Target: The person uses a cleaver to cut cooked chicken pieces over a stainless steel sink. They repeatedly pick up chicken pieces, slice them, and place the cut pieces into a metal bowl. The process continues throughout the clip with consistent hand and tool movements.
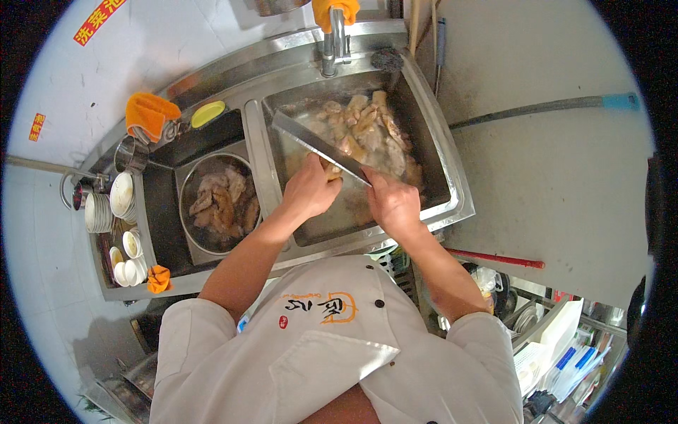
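My right hand (394, 204) grips the handle of a broad-bladed knife (318, 147) over the right basin of a steel double sink (267, 153). The blade points up and left, passing close above my left hand (312, 188). In my left fingers is a yellowish piece of meat (332, 170), partly hidden by the hand and blade. Pale pieces of meat, perhaps poultry (365, 124), lie in cloudy water beyond the knife. More meat pieces (225, 201) fill a round metal bowl (183, 212) in the left basin.
A faucet (336, 42) with an orange cloth stands behind the right basin, beside a dark scouring pad (386, 59). Stacked white bowls (99, 213), a metal pot (131, 153), an orange cloth (150, 114) and a yellow-green oval item (208, 114) line the left side. A wall borders the right.
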Tool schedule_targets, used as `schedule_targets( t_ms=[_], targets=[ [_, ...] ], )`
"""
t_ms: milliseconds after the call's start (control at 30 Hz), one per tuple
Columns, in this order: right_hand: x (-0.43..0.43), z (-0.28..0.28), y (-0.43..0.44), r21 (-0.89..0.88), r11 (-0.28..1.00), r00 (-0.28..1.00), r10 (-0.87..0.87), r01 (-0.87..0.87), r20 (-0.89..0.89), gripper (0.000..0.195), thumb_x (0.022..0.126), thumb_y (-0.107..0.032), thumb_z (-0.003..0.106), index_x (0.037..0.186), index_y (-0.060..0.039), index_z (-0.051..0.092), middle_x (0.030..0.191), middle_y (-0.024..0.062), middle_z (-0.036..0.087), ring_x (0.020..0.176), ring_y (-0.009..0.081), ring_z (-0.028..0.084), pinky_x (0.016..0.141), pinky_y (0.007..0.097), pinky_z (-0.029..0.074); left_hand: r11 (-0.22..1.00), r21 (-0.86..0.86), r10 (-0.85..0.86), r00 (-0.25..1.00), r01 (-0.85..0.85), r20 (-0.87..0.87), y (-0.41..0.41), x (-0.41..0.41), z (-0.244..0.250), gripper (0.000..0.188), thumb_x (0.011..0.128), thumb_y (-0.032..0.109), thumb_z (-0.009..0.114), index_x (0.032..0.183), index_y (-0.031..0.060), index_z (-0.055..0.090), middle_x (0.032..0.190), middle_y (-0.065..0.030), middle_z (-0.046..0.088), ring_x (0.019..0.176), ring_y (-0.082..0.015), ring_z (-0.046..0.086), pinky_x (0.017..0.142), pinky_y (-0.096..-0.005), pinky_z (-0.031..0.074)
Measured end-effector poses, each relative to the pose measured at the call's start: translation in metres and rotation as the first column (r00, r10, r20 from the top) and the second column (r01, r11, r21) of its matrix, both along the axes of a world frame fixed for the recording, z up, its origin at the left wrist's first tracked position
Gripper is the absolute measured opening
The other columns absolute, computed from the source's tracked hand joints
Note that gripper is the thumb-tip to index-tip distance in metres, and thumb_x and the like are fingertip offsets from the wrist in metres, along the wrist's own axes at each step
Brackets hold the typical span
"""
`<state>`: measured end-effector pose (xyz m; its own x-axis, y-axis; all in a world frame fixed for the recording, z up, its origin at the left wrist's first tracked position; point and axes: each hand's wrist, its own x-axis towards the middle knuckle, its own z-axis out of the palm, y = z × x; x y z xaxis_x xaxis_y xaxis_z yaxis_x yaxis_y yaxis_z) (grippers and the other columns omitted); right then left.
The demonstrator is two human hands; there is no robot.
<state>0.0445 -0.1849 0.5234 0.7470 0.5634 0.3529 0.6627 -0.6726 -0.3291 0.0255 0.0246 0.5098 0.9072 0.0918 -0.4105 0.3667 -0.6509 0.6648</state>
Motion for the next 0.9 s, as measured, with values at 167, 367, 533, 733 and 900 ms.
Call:
schedule_targets(
  t_ms=[167, 367, 533, 733, 900],
  targets=[
    [0.003, -0.009, 0.005, -0.139, 0.990, 0.995, -0.013, 0.027, 0.099, 0.062, 0.073, -0.005, 0.070, 0.134, -0.0114, 0.062, 0.084, 0.0098, 0.067, 0.072, 0.0281, 0.068, 0.062, 0.0404, 0.056, 0.973, 0.115, -0.228, 0.901, 0.200, 0.370, 0.013, -0.002, -0.042, 0.063, 0.092, 0.045, 0.063, 0.123, -0.0074, 0.047, 0.105, -0.0292, 0.068, 0.098, -0.0442, 0.068, 0.087, -0.0506, 0.052],
    [0.003, -0.019, -0.006, 0.062, 0.996, 0.996, -0.066, 0.070, -0.052, 0.058, 0.081, -0.007, 0.066, 0.138, -0.0130, 0.060, 0.085, 0.0125, 0.068, 0.069, 0.0306, 0.069, 0.061, 0.0412, 0.057, 0.998, -0.032, 0.063, 0.996, -0.061, 0.060, -0.010, -0.010, 0.000, 0.066, 0.092, 0.049, 0.063, 0.125, -0.0057, 0.045, 0.108, -0.0304, 0.067, 0.102, -0.0456, 0.067, 0.090, -0.0504, 0.050],
    [-0.004, -0.011, -0.003, 0.255, 0.964, 0.956, 0.003, 0.075, -0.293, 0.050, 0.089, -0.009, 0.063, 0.138, -0.0124, 0.059, 0.095, 0.0200, 0.071, 0.078, 0.0372, 0.070, 0.070, 0.0467, 0.057, 0.998, 0.029, 0.059, 0.996, -0.061, 0.069, -0.007, -0.009, 0.011, 0.067, 0.091, 0.048, 0.065, 0.125, -0.0055, 0.045, 0.112, -0.0312, 0.066, 0.104, -0.0460, 0.066, 0.089, -0.0500, 0.050],
    [-0.005, -0.001, 0.002, 0.157, 0.987, 0.974, 0.075, -0.042, -0.212, 0.049, 0.086, -0.009, 0.066, 0.135, -0.0092, 0.060, 0.091, 0.0170, 0.071, 0.077, 0.0339, 0.071, 0.068, 0.0452, 0.058, 0.995, 0.080, 0.050, 0.985, -0.064, 0.164, -0.006, -0.012, 0.001, 0.067, 0.090, 0.046, 0.066, 0.128, -0.0049, 0.045, 0.112, -0.0310, 0.066, 0.107, -0.0462, 0.065, 0.091, -0.0506, 0.050],
    [-0.006, -0.008, 0.002, 0.101, 0.992, 0.988, 0.086, -0.073, -0.129, 0.057, 0.080, -0.002, 0.068, 0.136, -0.0088, 0.060, 0.089, 0.0148, 0.070, 0.075, 0.0326, 0.069, 0.067, 0.0435, 0.057, 0.999, 0.033, -0.006, 0.982, 0.000, 0.187, 0.001, -0.016, -0.005, 0.065, 0.089, 0.042, 0.066, 0.130, -0.0050, 0.048, 0.117, -0.0300, 0.066, 0.110, -0.0464, 0.063, 0.093, -0.0505, 0.050]
  ],
)
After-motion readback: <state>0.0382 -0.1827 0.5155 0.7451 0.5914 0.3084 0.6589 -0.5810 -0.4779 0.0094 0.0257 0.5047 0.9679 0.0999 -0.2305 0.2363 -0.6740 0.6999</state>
